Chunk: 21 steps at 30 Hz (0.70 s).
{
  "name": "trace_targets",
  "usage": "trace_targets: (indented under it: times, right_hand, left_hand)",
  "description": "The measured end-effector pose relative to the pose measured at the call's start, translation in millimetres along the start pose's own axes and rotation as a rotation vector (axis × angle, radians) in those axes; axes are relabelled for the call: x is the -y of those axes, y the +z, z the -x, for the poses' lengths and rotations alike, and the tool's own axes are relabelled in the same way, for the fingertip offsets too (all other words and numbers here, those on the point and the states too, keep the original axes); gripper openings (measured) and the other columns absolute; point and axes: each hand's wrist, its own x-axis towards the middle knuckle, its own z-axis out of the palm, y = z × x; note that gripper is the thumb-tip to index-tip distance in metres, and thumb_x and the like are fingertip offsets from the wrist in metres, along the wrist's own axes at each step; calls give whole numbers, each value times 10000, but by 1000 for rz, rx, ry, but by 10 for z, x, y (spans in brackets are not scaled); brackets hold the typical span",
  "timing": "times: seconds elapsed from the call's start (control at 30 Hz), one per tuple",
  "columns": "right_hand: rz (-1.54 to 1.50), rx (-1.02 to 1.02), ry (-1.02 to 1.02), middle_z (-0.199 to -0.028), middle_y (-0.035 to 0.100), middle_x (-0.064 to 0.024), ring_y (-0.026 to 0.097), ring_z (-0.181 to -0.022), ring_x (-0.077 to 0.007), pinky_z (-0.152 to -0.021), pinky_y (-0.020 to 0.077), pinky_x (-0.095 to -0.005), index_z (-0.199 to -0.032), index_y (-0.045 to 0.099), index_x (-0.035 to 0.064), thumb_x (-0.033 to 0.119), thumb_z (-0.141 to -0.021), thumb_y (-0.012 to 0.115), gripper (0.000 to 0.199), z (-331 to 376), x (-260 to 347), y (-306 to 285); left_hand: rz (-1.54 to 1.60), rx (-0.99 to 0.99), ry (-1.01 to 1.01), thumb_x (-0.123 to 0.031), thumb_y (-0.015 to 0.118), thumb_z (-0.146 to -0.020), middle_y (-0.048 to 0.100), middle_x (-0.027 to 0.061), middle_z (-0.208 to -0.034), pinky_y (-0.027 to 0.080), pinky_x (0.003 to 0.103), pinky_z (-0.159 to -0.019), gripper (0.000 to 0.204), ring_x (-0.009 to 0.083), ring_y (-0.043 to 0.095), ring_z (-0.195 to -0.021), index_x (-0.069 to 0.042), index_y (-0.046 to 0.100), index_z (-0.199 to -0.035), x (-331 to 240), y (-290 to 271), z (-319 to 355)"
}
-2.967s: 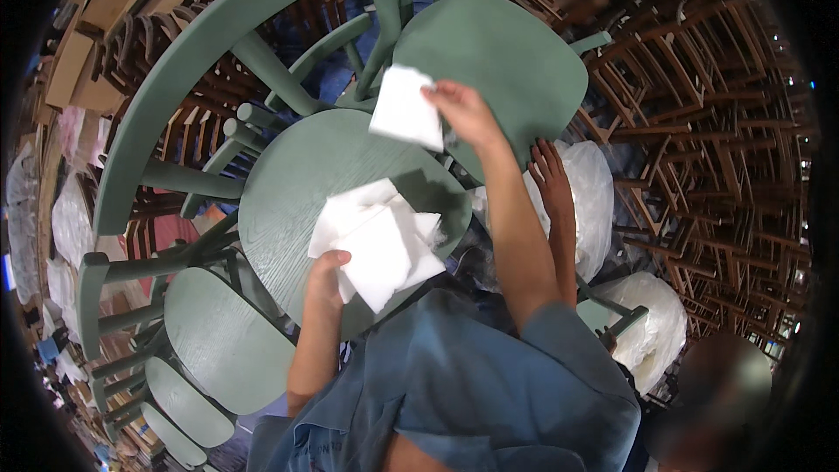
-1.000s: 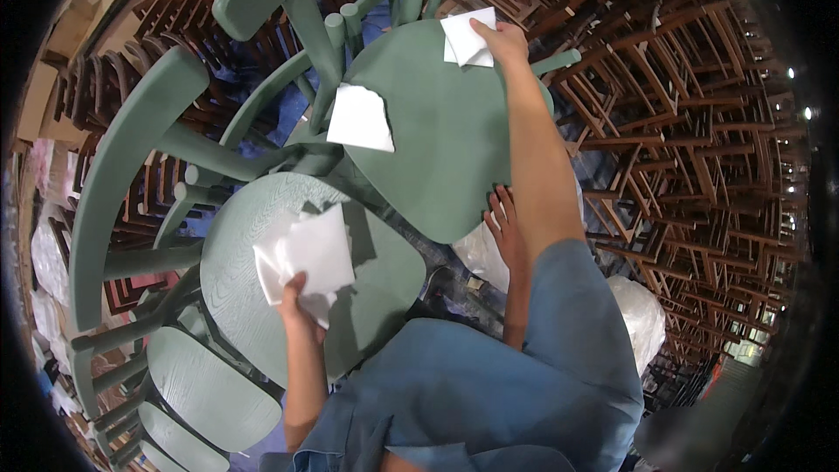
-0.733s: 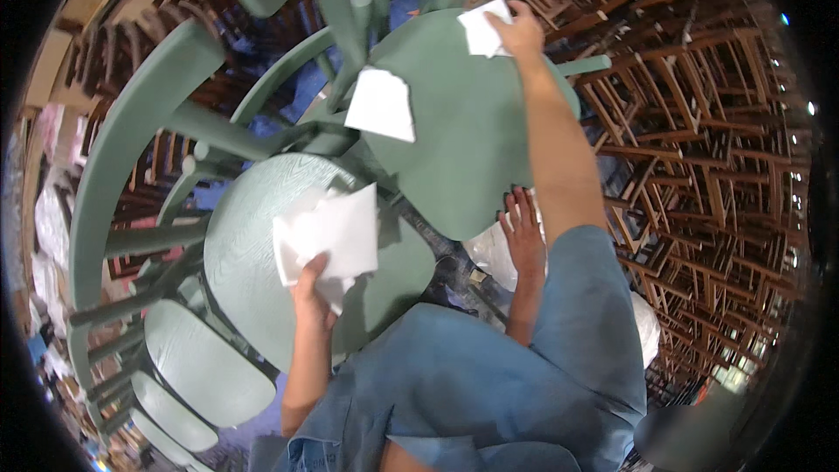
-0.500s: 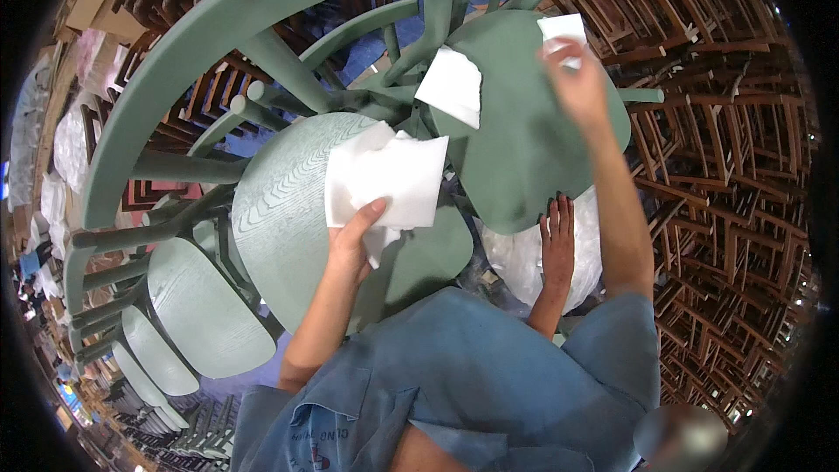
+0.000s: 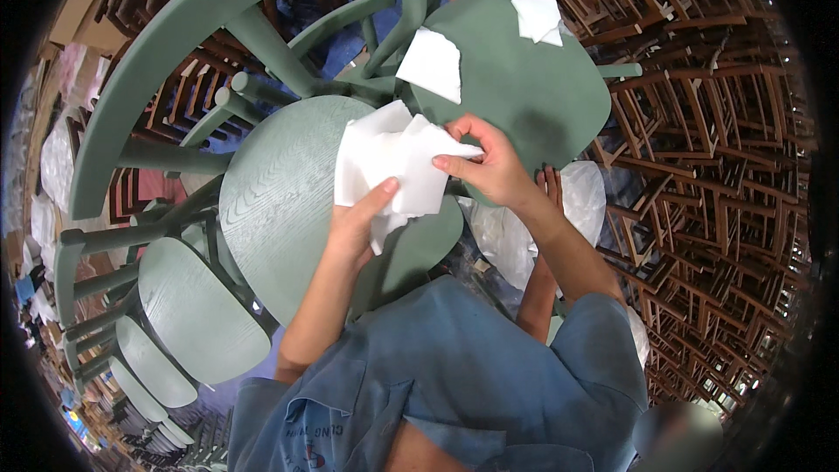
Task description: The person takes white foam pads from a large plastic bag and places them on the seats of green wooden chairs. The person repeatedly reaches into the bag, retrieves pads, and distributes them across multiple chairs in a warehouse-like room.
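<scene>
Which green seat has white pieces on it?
The far seat, beyond the right hand: white pieces lie near its edges. The left hand holds a stack over the nearest seat; lower-left seats show none.

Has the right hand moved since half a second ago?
Yes: against the far green seat, the right hand has come from the seat's upper-right part down and left in the picture, now pinching the white sheets in the left hand.

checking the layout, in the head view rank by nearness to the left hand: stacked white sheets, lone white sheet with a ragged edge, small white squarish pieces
1. Stacked white sheets: in the left hand's grip
2. Lone white sheet with a ragged edge: left side of the farther rounded green seat
3. Small white squarish pieces: that seat's far right edge
</scene>
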Motion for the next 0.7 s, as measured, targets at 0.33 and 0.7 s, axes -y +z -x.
trace_targets:
  times: [0.33,0.7]
  right_hand:
    - [-580,-48,164,-907,584,56,394,-596,8,-477,286,-187,-1133,526,126,184,-987,783,301,269,165,-64]
    - [-43,-288,101,-921,563,82,428,-705,12,-553,301,-205,-1109,560,125,190,-978,782,266,486,222,-409]
  left_hand:
    - [352,43,-165,-256,787,-911,623,192,-1373,603,457,-973,775,328,667,-1225,14,410,-1533,179,-7,-21]
    - [-41,-291,7,-89,710,-905,655,196,-1279,633,437,-873,632,311,704,-1109,31,461,-1473,165,314,-42]
